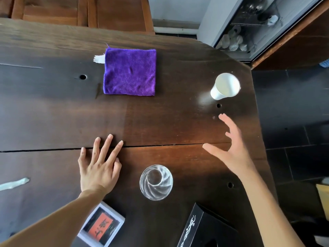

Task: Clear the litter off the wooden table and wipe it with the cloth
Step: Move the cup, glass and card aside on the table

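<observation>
A folded purple cloth [130, 72] lies flat on the dark wooden table [169, 122], with a small white scrap [99, 59] poking out at its left edge. A white paper cup [225, 86] stands near the table's right edge. My right hand [231, 148] hovers open, fingers spread, just below and short of the cup, not touching it. My left hand [99, 163] rests flat on the table with fingers straight, below the cloth and well apart from it.
A clear ribbed glass [156, 181] stands between my arms. A white-framed box with an orange picture [101, 226] and a black patterned box [201, 229] sit at the near edge. The table's right edge drops to dark floor tiles. A glass cabinet [252, 27] stands back right.
</observation>
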Action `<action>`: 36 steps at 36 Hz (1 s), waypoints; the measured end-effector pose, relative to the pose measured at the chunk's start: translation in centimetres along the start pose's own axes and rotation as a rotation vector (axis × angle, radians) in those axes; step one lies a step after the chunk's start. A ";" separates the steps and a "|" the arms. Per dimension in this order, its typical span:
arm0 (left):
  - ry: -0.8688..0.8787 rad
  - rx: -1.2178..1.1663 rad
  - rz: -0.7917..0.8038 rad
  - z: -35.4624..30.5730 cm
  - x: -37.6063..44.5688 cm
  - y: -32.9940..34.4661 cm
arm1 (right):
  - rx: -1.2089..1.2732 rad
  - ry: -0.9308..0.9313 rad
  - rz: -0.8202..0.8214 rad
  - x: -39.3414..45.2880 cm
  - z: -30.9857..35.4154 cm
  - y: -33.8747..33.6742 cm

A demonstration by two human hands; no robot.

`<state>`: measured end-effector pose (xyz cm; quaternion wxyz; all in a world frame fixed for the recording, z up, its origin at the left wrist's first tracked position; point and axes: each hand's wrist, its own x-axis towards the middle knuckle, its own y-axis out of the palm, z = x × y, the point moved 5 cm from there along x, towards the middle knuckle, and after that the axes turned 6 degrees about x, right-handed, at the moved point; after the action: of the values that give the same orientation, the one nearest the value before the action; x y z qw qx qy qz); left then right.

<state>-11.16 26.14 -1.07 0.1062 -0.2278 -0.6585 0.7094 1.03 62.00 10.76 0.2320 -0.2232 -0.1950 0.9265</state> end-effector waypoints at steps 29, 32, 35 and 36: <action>0.011 -0.058 -0.047 0.0 -0.1 0.2 | 0.088 -0.097 0.126 -10.8 -1.1 15.6; 0.016 -0.066 -0.059 -0.1 -0.1 0.1 | 0.124 -0.099 0.069 -10.6 -1.5 15.7; 0.016 -0.071 -0.065 -0.1 -0.1 0.0 | 0.130 -0.091 0.048 -10.7 -1.9 15.7; 0.015 -0.071 -0.065 -0.2 -0.1 0.0 | 0.130 -0.093 0.038 -10.7 -1.9 15.7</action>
<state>-10.99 26.24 -1.07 0.1261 -0.2152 -0.6895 0.6800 5.11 44.17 5.36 0.2189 -0.1682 -0.1407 0.9508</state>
